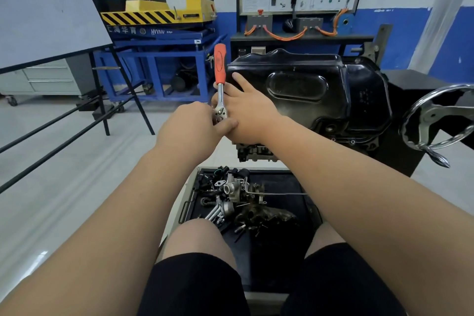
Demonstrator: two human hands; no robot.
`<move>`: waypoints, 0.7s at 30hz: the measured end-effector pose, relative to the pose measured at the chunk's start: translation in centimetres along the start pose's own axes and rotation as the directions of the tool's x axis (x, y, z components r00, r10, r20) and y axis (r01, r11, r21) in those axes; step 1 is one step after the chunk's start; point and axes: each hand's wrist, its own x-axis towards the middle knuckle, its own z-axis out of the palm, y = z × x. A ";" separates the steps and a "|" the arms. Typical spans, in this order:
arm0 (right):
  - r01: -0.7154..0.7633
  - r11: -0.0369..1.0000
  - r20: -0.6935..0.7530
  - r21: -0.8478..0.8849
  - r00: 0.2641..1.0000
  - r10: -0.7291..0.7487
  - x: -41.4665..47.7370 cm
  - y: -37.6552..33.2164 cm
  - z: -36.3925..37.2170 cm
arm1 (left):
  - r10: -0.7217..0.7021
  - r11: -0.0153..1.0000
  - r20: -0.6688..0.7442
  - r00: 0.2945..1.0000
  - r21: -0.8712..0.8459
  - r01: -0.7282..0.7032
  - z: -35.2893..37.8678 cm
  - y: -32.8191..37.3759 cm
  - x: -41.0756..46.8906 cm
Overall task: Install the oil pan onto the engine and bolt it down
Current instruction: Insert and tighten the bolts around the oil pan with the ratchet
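Note:
The black oil pan (302,84) sits on top of the engine (256,152), which is mounted on a stand. At the pan's near-left corner stands a ratchet wrench (220,79) with an orange handle pointing up. My left hand (195,123) grips the ratchet's chrome head, thumb curled against it. My right hand (246,110) lies flat with straight fingers on the pan's left end, just behind the ratchet head. The socket and any bolt under it are hidden by my hands.
A black tray (282,226) below the engine holds several loose engine parts and bolts. A chrome handwheel (436,120) of the stand sits at the right. A blue lift cart (159,59) and a whiteboard easel (51,20) stand to the left.

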 end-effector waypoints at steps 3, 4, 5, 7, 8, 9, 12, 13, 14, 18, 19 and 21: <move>-0.016 0.998 -0.037 0.060 0.999 0.018 0.0 -0.1 0.0 | -0.075 0.996 -0.044 0.996 -0.041 0.074 0.1 0.4 0.1; -0.012 0.998 -0.040 0.063 0.999 0.014 0.1 0.0 0.0 | -0.075 0.996 -0.049 0.996 -0.044 0.073 0.0 0.5 0.2; 0.002 0.999 -0.035 0.053 0.999 0.000 0.1 0.0 0.0 | -0.046 0.998 -0.050 0.998 -0.040 0.044 -0.1 0.5 0.3; 0.035 0.999 -0.022 0.022 0.999 -0.034 0.0 0.2 -0.1 | 0.078 0.997 -0.047 0.996 0.001 -0.078 -0.3 0.3 0.4; 0.045 0.999 -0.020 0.018 0.999 -0.045 0.0 0.3 -0.2 | 0.137 0.990 -0.046 0.989 0.039 -0.136 -0.5 0.2 0.4; 0.051 0.998 -0.017 0.023 0.999 -0.051 -0.1 0.5 -0.2 | 0.174 0.983 -0.047 0.984 0.075 -0.170 -0.6 0.1 0.4; 0.058 0.998 0.011 0.026 0.998 -0.058 0.0 0.4 -0.2 | 0.140 0.988 -0.090 0.986 0.071 -0.133 -0.4 0.0 0.1; 0.049 0.999 0.016 0.023 0.999 -0.050 0.0 0.2 -0.1 | 0.103 0.993 -0.113 0.988 0.065 -0.096 -0.2 0.1 0.1; 0.037 0.999 0.009 0.036 0.999 -0.038 0.0 0.1 -0.1 | 0.056 0.997 -0.132 0.990 0.067 -0.048 0.0 0.2 0.2; -0.005 0.993 -0.029 0.118 1.000 0.009 -0.2 -0.1 0.1 | -0.048 0.992 -0.101 0.994 0.115 0.060 0.2 0.4 0.5; -0.005 0.995 -0.024 0.103 1.000 0.007 -0.2 0.0 0.3 | -0.023 0.992 -0.079 0.997 0.125 0.033 0.2 0.2 0.5; -0.002 0.997 -0.007 0.074 1.000 0.002 0.0 0.2 0.4 | 0.003 0.998 -0.085 0.996 0.069 0.003 0.1 0.0 0.4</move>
